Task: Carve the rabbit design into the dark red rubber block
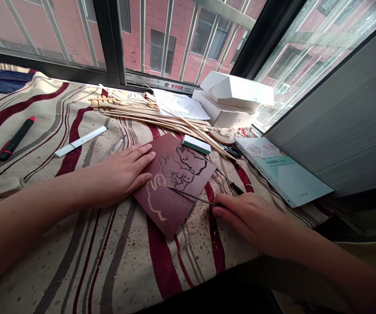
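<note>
My left hand [119, 174] lies flat on the upper left part of a reddish-brown board [171, 218], fingers stretched out. Black outlines of rabbit-like figures [181, 168] mark the board, and a paler carved outline [153, 200] runs beside them, partly near my thumb. In my right hand [243, 218] is a slim metal needle file [191, 196], gripped by its dark handle. Its tip touches or hovers just above the board by the pale outline; I cannot tell which. A white and green block [196, 144] rests at the board's far edge. Another thin tool with a black handle [237, 188] lies to the right.
Thin wooden strips [148, 114], a sketched paper [183, 104] and white boxes [227, 100] lie by the window. A book [284, 172] is at right, scissors [233, 151] near it. Markers [81, 141] and a black-red cutter [16, 138] lie left on the striped, crumb-strewn cloth [125, 270].
</note>
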